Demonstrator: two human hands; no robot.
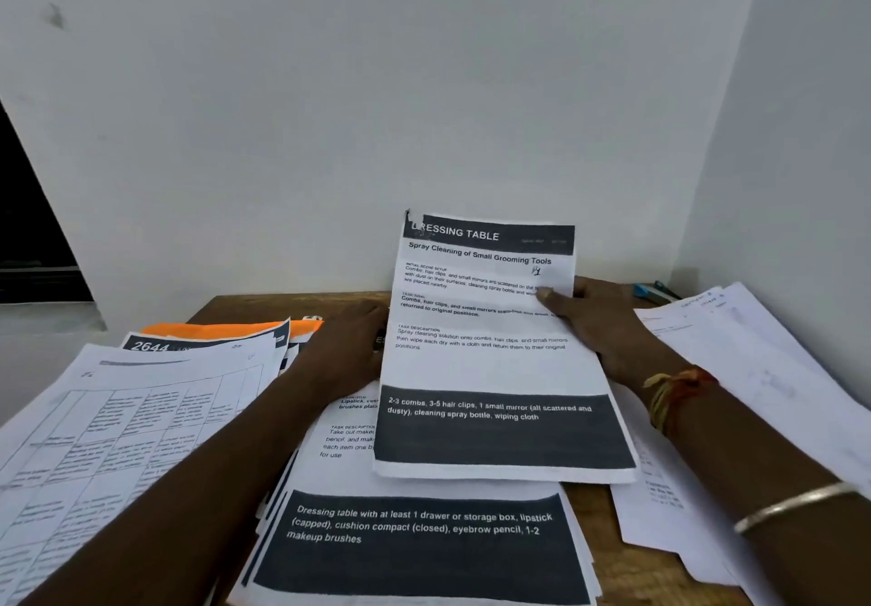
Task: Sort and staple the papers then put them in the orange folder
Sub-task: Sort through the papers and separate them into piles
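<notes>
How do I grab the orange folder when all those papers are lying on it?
Pinch the orange folder along its bare far edge, reaching over from the back. That strip is all that shows. The paper pile covers the rest, so pulling from the near side would probably drag sheets along. The right hand pinches the Dressing Table sheet, so that should go down first.
</notes>
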